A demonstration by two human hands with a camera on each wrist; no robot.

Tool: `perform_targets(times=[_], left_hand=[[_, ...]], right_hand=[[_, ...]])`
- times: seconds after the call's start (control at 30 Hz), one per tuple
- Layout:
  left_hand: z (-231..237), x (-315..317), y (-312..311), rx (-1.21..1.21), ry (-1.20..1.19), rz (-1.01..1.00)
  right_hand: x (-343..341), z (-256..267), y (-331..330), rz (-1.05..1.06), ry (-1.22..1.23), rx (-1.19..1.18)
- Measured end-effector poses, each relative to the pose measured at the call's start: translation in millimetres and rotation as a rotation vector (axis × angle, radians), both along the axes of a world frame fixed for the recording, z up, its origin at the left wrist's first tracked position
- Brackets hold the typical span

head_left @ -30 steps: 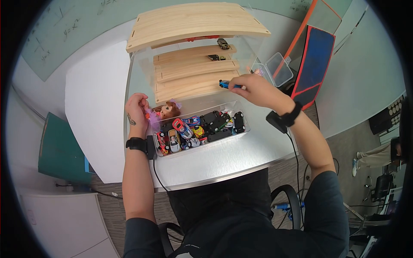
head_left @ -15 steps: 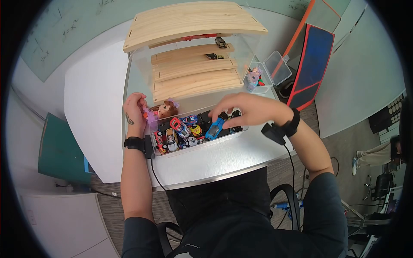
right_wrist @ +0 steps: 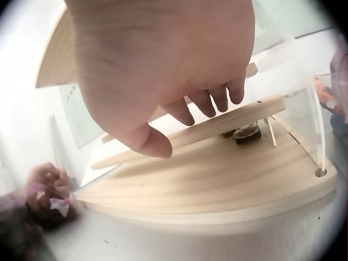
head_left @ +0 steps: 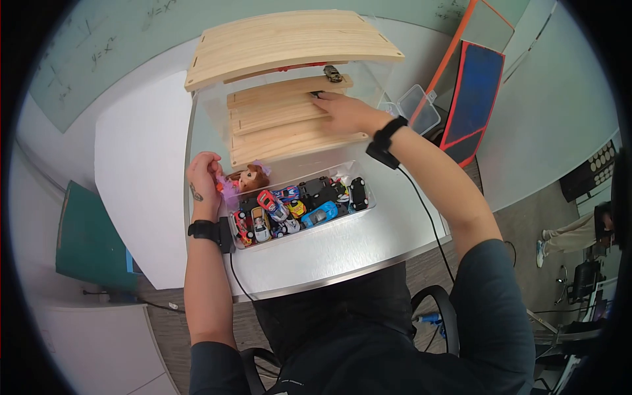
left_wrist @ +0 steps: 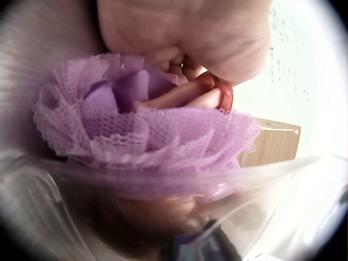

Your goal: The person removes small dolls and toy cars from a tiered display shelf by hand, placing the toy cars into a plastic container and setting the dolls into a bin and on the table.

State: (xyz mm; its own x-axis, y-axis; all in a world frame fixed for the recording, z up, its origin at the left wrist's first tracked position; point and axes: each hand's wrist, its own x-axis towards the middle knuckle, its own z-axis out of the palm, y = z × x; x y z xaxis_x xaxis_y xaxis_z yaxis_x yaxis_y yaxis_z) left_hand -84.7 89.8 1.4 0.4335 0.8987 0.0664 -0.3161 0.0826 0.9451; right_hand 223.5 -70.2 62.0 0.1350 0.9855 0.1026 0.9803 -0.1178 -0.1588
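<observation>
My right hand (head_left: pixel 345 113) reaches over the wooden shelves, its fingertips at a dark toy car (head_left: pixel 316 94) that it mostly hides. In the right wrist view its fingers (right_wrist: pixel 201 103) are extended and the thumb stands apart. My left hand (head_left: pixel 204 176) rests beside a doll (head_left: pixel 247 178) with loosely curled fingers. The doll's purple skirt (left_wrist: pixel 174 130) and red shoes (left_wrist: pixel 225 98) lie close under that hand in the left wrist view. A clear bin (head_left: pixel 303 238) before me holds several toy cars, a blue car (head_left: pixel 320 214) on top.
The tiered wooden shelf (head_left: pixel 296 39) has clear side panels and carries another dark car (head_left: pixel 332 74) higher up. A clear box with its lid (head_left: pixel 419 108) raised stands right of it, partly behind my right arm. The metal table's front edge (head_left: pixel 342 276) is near my lap.
My right hand carried the blue car from the lower shelf into the bin, let it go, and moved up to the dark car on the shelves. The left hand stayed by the doll.
</observation>
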Motion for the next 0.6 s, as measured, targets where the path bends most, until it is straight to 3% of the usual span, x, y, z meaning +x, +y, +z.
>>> perform_targets(times=[0.07, 0.23, 0.6], left_hand=[[-0.6, 0.7, 0.4, -0.015, 0.016, 0.000], [0.7, 0.3, 0.2, -0.006, 0.063, -0.016], [-1.4, 2.5, 1.4, -0.032, 0.018, -0.017]], right_hand=[[-0.7, -2.4, 11.7, -0.073, -0.070, -0.004], [-4.0, 5.4, 41.8, -0.166, 0.093, -0.216], [-1.7, 3.8, 52.2, -0.272, 0.095, -0.232]])
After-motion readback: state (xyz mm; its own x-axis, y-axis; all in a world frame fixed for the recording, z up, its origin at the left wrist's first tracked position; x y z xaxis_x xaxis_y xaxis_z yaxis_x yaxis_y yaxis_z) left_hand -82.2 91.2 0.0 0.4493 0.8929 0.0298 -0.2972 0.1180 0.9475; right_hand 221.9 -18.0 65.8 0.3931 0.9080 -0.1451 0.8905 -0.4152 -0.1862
